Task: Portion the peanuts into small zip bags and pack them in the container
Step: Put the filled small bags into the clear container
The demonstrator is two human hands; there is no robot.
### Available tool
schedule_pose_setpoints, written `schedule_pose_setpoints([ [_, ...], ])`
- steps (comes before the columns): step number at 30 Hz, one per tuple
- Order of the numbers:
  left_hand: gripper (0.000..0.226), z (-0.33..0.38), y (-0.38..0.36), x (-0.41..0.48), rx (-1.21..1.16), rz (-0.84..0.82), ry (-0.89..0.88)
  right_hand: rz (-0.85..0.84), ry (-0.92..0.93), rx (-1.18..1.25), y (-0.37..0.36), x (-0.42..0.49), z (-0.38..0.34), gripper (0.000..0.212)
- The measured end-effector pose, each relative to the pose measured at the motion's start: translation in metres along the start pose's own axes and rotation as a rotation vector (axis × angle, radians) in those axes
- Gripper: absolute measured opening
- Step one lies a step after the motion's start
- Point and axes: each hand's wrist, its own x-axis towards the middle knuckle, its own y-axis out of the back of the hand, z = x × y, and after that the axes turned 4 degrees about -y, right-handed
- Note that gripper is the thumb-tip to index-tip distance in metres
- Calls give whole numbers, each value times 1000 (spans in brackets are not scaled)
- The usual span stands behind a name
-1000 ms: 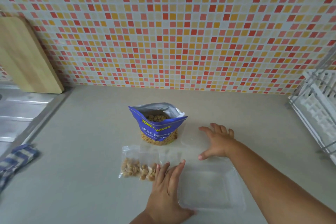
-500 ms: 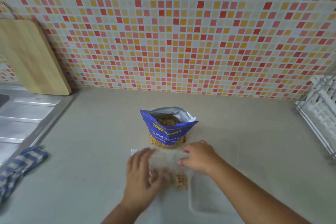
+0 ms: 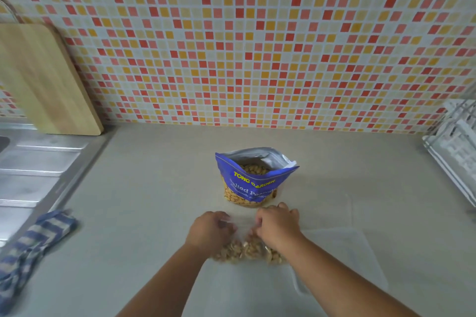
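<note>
Your L hand [image 3: 208,229] & R hand [image 3: 279,226], fingers curled, pinch the top of the zip bag [image 3: 244,237] at 6 o'clock of the pack [image 3: 253,180], container [image 3: 347,260] at bag's 3; if the seal's part-open, nuts [image 3: 233,252] could spill on lifting

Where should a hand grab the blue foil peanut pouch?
Mid-body of the blue foil peanut pouch, coming from its right edge, nearest the right hand. It stands upright with its mouth open; the thin top rim looks floppy, so pinching there may spill.
</note>
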Motion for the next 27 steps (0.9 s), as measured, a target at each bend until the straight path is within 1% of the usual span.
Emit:
schedule_pose_setpoints([
  [2, 24, -1, 1, -2, -90, -7, -32, -9, 1, 6, 2, -1, -3, 19],
  [4, 9, -2, 3, -6, -270, -14, -42, -9, 9, 46, 5, -2, -4, 8],
  [6, 6, -2, 8, -11, -414, -1, -46, 11, 35, 111, 8, -4, -4, 13],
  [8, 4, -1, 17, -17, -518, 4, -61, 57, 83, 183, 13, -9, -3, 13],
  [9, 3, 1, 22, -21, -544, 1, -86, 79, 107, 207, 17, -13, -3, 16],
  [11, 10, 8, 34, -29, -556, -6, -160, 115, 159, 257, 25, -21, -1, 19],
  [14, 13, 24, 45, -42, -596, -15, -245, 116, 224, 359, 41, -35, 9, 13],
  [16, 14, 39, 45, -49, -660, -22, -262, 83, 226, 513, 53, -43, 24, 23],
  [18, 18, 58, 36, -53, -728, -42, -255, 61, 185, 591, 66, -51, 43, 28],
  [22, 11, 100, 2, -55, -818, -115, -169, 0, 132, 524, 88, -60, 90, 24],
  [25, 12, 127, -28, -53, -828, -154, -154, -24, 98, 520, 91, -63, 123, 26],
  [27, 10, 140, -40, -52, -811, -141, -139, -12, 75, 566, 87, -64, 137, 26],
])
